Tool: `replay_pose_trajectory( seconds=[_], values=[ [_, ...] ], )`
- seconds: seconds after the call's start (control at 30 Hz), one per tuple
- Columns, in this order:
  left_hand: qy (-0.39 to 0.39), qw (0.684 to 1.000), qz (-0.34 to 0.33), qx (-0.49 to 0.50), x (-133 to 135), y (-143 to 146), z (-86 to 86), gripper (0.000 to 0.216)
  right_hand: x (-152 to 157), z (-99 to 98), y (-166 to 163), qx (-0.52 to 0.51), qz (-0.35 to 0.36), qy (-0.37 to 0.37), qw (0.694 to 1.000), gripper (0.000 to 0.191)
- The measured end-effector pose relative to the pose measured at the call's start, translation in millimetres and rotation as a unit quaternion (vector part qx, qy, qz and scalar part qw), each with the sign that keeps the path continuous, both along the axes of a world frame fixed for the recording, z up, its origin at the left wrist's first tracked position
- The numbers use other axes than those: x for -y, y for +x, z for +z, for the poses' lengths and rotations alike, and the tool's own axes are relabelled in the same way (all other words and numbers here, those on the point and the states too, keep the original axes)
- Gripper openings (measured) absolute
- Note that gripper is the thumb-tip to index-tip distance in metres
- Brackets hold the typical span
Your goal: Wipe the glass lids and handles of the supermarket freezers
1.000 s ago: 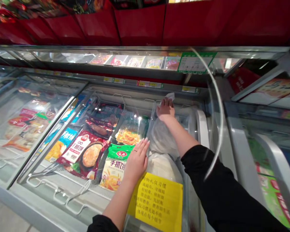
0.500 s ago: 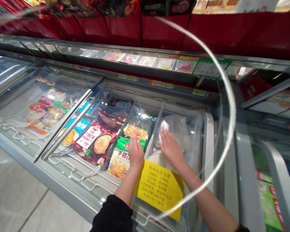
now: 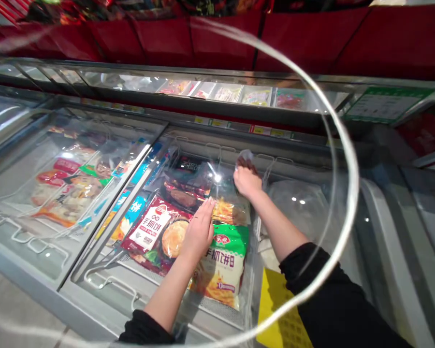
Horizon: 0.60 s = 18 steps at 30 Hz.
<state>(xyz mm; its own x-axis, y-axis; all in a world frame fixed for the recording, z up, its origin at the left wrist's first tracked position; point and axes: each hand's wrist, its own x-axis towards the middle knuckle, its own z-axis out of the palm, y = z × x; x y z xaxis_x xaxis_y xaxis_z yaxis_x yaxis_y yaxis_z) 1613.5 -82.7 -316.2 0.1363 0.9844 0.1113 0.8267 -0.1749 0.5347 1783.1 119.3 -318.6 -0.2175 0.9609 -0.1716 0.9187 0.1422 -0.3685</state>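
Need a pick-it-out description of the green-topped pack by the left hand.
Start at the glass-lidded freezer chest, in the section left of the yellow notice. Right of the flat left hand lies the green-topped pack: white middle with dark characters, yellow-orange food pictured below. Its left neighbour, the red pack, shows a round flatbread instead.

A long chest freezer with a grey metal frame (image 3: 32, 270) ran across the aisle, closed by clear sliding glass lids (image 3: 105, 159). A raised glass-fronted shelf (image 3: 148, 82) stood behind it, with a strip of small price labels (image 3: 261, 129) below. Dark red panelling (image 3: 384, 43) covered the wall above. A green-bordered white sign (image 3: 384, 104) hung at right. Pale floor tiles (image 3: 7, 324) showed lower left. Overhead light glared off the glass (image 3: 217, 178).
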Motion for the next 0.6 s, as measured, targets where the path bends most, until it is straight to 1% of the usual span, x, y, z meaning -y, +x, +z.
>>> replay_pose_trajectory(
  seconds=[0.07, 0.1, 0.13, 0.17, 0.2, 0.27, 0.33, 0.37, 0.4, 0.43, 0.47, 0.53, 0.6],
  values=[
    [0.011, 0.999, 0.031, 0.026, 0, -9, 0.7, 0.069, 25, 4.4, -49, -0.025, 0.089, 0.021, 0.996, 0.057],
    [0.016, 0.998, 0.041, 0.037, 0, -14, 2.3, 0.068, 43, 7.0, -65, -0.038, 0.130, 0.031, 0.990, 0.058],
    [0.020, 0.998, 0.044, 0.044, -1, -21, 4.6, 0.068, 63, 9.6, -74, -0.048, 0.160, 0.038, 0.985, 0.058],
    [0.025, 0.998, 0.043, 0.048, -3, -29, 7.4, 0.067, 84, 11.8, -77, -0.054, 0.180, 0.040, 0.981, 0.059],
    [0.029, 0.998, 0.039, 0.049, -9, -40, 10.1, 0.067, 104, 13.4, -73, -0.055, 0.188, 0.040, 0.980, 0.059],
    [0.033, 0.998, 0.034, 0.046, -27, -65, 13.8, 0.067, 137, 13.6, -49, -0.040, 0.173, 0.040, 0.983, 0.062],
    [0.026, 0.999, 0.028, 0.038, -53, -90, 13.0, 0.065, 152, 9.7, -14, -0.004, 0.125, 0.041, 0.991, 0.064],
    [0.021, 0.999, 0.018, 0.032, -67, -101, 10.5, 0.063, 150, 6.6, 4, 0.020, 0.092, 0.039, 0.995, 0.065],
    [0.016, 1.000, 0.005, 0.024, -79, -109, 6.9, 0.062, 143, 3.2, 21, 0.044, 0.057, 0.037, 0.997, 0.065],
    [0.010, 1.000, -0.008, 0.015, -91, -115, 2.6, 0.062, 129, -0.3, 35, 0.069, 0.022, 0.032, 0.997, 0.064],
    [0.005, 1.000, -0.018, 0.006, -99, -119, -1.9, 0.062, 110, -3.6, 46, 0.091, -0.012, 0.026, 0.995, 0.064],
    [0.003, 1.000, -0.022, -0.005, -109, -122, -9.9, 0.062, 58, -9.9, 56, 0.121, -0.076, 0.014, 0.990, 0.064],
    [0.011, 1.000, -0.008, -0.003, -111, -121, -14.4, 0.063, -2, -16.5, 45, 0.116, -0.130, -0.003, 0.985, 0.065]
  ],
)
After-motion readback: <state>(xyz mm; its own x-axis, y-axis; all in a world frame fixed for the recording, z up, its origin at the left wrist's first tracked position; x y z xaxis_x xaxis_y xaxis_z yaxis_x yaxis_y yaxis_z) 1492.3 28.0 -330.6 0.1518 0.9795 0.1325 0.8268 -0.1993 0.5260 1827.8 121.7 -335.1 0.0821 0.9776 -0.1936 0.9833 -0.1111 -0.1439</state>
